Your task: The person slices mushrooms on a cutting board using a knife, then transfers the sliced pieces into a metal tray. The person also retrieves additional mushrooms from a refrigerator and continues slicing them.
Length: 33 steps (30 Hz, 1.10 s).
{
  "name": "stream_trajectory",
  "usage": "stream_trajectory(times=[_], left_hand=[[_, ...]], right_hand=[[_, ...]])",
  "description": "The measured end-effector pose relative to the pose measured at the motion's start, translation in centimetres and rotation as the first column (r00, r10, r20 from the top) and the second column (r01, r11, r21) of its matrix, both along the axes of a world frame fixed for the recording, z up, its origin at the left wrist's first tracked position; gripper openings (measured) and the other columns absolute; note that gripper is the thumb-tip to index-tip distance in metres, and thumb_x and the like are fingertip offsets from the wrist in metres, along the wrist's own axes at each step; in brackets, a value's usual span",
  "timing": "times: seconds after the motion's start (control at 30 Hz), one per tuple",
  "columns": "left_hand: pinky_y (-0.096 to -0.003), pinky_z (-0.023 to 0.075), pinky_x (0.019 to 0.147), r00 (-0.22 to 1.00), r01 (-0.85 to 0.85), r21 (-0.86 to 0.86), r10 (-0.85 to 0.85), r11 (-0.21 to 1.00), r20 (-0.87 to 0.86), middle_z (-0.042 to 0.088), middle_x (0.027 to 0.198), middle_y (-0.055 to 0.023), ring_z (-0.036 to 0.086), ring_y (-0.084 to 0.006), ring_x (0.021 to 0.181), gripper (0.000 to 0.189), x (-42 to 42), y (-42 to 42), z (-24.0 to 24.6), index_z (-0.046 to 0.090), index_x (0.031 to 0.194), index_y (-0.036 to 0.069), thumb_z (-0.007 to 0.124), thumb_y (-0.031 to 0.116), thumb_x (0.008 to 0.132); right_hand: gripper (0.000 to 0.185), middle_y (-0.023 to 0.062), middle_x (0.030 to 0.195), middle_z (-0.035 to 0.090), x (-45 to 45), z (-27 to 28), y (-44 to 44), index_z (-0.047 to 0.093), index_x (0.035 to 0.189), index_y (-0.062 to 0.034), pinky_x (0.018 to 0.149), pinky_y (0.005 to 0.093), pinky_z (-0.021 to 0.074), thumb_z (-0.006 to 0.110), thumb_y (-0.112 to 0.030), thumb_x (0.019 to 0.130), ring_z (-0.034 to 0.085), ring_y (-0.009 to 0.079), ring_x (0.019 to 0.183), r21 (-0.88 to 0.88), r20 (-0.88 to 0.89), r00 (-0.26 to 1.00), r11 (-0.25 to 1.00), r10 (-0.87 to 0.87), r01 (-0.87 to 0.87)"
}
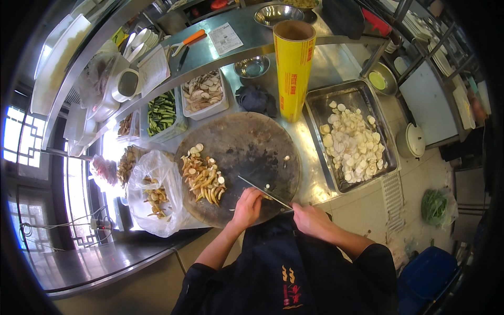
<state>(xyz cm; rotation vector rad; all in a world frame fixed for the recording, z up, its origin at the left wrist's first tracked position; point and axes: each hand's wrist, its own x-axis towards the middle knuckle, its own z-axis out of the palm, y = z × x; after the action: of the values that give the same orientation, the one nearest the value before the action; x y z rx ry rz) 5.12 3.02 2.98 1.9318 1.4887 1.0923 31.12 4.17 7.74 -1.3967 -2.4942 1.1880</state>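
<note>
My right hand [311, 221] grips a knife at the near right edge of the round chopping block [252, 138]. The thin knife blade [258, 188] slants up and left over the wood. My left hand [248, 206] has its fingers bent down against the blade, around a small mushroom piece [267, 197] that is mostly hidden. Beyond the blade lies a small white slice [267, 186]. A heap of brown cut mushrooms [202, 177] with pale round ends covers the block's left side. An open clear plastic bag [155, 193] with more mushrooms sits left of the block.
A metal tray [356, 138] of pale slices stands right, beside an upright yellow roll of cling film [293, 71]. Behind the block are a tub of sliced mushrooms [203, 92], a tub of green vegetable strips [162, 114] and a dark cloth [256, 99]. A steel shelf [248, 23] spans above.
</note>
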Motion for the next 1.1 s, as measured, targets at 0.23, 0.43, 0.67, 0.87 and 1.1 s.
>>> stream_trajectory(times=[0.23,0.43,0.67,0.87,1.1], left_hand=[[-0.0430,0.0525,0.085,1.000,0.013,0.004,-0.013,1.000,0.006,0.065,0.108,-0.0174,0.064,-0.0396,0.096,0.023,0.1,0.2,0.0,0.064,0.108,0.003,0.067,-0.008,0.088],[-0.0432,0.0524,0.084,1.000,0.020,0.016,-0.020,1.000,-0.001,0.064,0.108,-0.0178,0.064,-0.0398,0.096,0.022,-0.1,0.1,-0.2,0.064,0.106,0.003,0.066,-0.009,0.088],[-0.0435,0.0524,0.086,1.000,0.011,-0.006,-0.011,1.000,0.001,0.064,0.107,-0.0180,0.064,-0.0400,0.096,0.023,-0.1,-0.1,-0.1,0.063,0.107,0.003,0.065,-0.008,0.088],[-0.0431,0.0528,0.085,1.000,0.015,0.001,-0.015,1.000,0.015,0.064,0.108,-0.0182,0.064,-0.0399,0.096,0.022,-0.2,-0.1,0.0,0.063,0.108,0.003,0.065,-0.008,0.089],[-0.0430,0.0529,0.083,1.000,0.018,0.021,-0.018,1.000,0.017,0.064,0.108,-0.0185,0.064,-0.0398,0.094,0.024,-0.2,-0.1,-0.2,0.063,0.109,0.003,0.065,-0.008,0.088]], right_hand=[[0.029,0.0236,0.076,0.070,0.1,0.0,-0.1,0.058,0.119,0.0021,0.062,0.0567,0.0539,0.052,-0.016,0.097,0.068,0.0451,0.069,-0.035,0.051,0.999,0.999,-0.006,0.008],[0.024,0.0243,0.076,0.070,0.0,-0.1,-0.6,0.058,0.112,0.0017,0.062,0.0575,0.0534,0.051,-0.017,0.098,0.069,0.0454,0.070,-0.040,0.009,0.999,0.998,-0.041,0.041],[0.024,0.0259,0.078,0.070,0.0,0.1,-0.8,0.058,0.110,0.0018,0.063,0.0585,0.0529,0.051,-0.018,0.098,0.068,0.0470,0.070,-0.087,0.024,0.999,0.995,-0.040,0.042],[0.021,0.0271,0.077,0.069,0.1,0.0,-1.0,0.057,0.101,0.0021,0.065,0.0588,0.0535,0.050,-0.017,0.098,0.068,0.0484,0.072,-0.080,-0.004,0.999,0.996,-0.040,0.040],[0.019,0.0273,0.075,0.068,0.4,0.1,-1.2,0.056,0.096,0.0020,0.065,0.0592,0.0533,0.050,-0.016,0.098,0.068,0.0488,0.072,-0.053,-0.005,0.999,0.997,-0.049,0.048]])
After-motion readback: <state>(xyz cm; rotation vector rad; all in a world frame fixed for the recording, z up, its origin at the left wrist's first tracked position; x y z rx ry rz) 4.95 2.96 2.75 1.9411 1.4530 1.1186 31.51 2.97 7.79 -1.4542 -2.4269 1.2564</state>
